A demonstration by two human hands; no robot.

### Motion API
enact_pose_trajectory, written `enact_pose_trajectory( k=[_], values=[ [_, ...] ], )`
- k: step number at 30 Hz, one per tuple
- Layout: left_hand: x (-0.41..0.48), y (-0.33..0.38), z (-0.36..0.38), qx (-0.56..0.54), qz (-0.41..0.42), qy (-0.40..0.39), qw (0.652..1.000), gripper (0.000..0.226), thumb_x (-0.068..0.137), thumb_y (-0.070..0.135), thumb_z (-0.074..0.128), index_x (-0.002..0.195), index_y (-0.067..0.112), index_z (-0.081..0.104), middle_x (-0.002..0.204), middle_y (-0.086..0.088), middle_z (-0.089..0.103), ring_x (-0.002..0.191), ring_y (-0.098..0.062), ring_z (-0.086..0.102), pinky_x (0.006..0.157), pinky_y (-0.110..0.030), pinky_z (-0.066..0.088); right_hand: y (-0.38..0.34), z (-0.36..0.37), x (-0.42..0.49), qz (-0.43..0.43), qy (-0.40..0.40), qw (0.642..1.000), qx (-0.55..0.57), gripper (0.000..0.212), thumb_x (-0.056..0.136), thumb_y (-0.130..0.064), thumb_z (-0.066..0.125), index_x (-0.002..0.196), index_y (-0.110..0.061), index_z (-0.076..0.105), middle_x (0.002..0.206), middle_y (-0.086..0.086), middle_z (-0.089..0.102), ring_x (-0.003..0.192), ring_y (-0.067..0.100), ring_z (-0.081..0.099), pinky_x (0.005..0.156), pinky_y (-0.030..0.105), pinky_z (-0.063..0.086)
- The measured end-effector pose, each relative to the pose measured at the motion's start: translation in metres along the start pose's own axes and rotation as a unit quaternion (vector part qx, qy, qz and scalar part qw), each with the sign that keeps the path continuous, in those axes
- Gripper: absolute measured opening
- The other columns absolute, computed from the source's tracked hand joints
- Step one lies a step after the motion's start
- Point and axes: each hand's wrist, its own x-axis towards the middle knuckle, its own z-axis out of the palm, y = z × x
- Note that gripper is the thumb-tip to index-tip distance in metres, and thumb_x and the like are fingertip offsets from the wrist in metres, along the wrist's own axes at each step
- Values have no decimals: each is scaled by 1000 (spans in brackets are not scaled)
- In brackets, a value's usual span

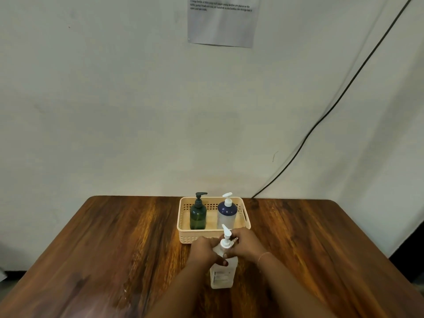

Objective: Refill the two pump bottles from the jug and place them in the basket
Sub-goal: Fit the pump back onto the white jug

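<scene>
A cream basket (184,236) stands at the table's far middle. Inside it a dark green pump bottle (198,216) stands upright on the left, and a blue-and-white pump bottle (227,212) stands upright on the right. In front of the basket stands a large white jug (223,275) with a white pump head. My left hand (203,250) grips its shoulder from the left. My right hand (245,245) is closed around its neck and pump collar from the right.
The brown wooden table (114,249) runs up to a white wall. A black cable (321,120) hangs down the wall to the table's back right corner. A printed sheet (223,21) is stuck high on the wall.
</scene>
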Motion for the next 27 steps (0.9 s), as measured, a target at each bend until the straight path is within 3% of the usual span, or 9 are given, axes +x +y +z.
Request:
enact_pose_trajectory(
  k=[2,5,14,19,22,25,27],
  values=[
    [0,0,1,5,2,5,1000,64,68,18,82,127,22,59,123,-3,66,115,-22,60,94,-33,52,8,10,-4,14,34,997,70,48,71,-7,76,116,-12,63,119,7,66,105,22,60,85,27,51],
    [0,0,2,5,-1,13,1000,63,69,17,81,128,22,59,124,-3,66,116,-22,59,94,-33,51,11,24,-7,25,111,987,112,44,68,-7,77,111,-11,66,112,8,69,98,21,63,86,37,55],
    [-2,-1,6,1,-6,29,1000,66,72,17,79,132,22,54,133,-2,59,123,-24,55,99,-36,49,12,40,-14,45,204,965,156,37,59,-17,84,93,-10,70,98,6,72,84,17,64,77,30,56],
    [-10,-7,10,-28,8,34,999,72,75,19,76,140,21,45,141,-2,52,131,-23,47,106,-38,44,14,45,-22,39,213,961,170,45,62,-13,82,104,-9,67,105,5,70,92,18,63,81,29,54],
    [-15,-10,13,-32,14,45,998,75,82,25,70,146,19,32,147,-2,45,135,-22,42,108,-35,40,22,52,-31,49,242,953,177,47,65,-21,81,107,-10,65,104,3,66,96,20,61,78,26,50],
    [-18,-14,19,-61,-29,69,995,76,80,31,71,144,14,35,139,-4,53,126,-22,52,100,-32,48,29,57,-37,103,204,953,201,20,74,-34,74,79,-16,65,86,1,69,73,11,58,58,17,40],
    [-21,-14,23,-87,-52,73,992,63,78,35,73,134,15,52,128,-2,63,115,-20,60,93,-34,54,37,58,-35,108,191,959,180,25,78,-37,69,70,-14,65,77,2,69,66,7,57,53,16,37]
  ],
)
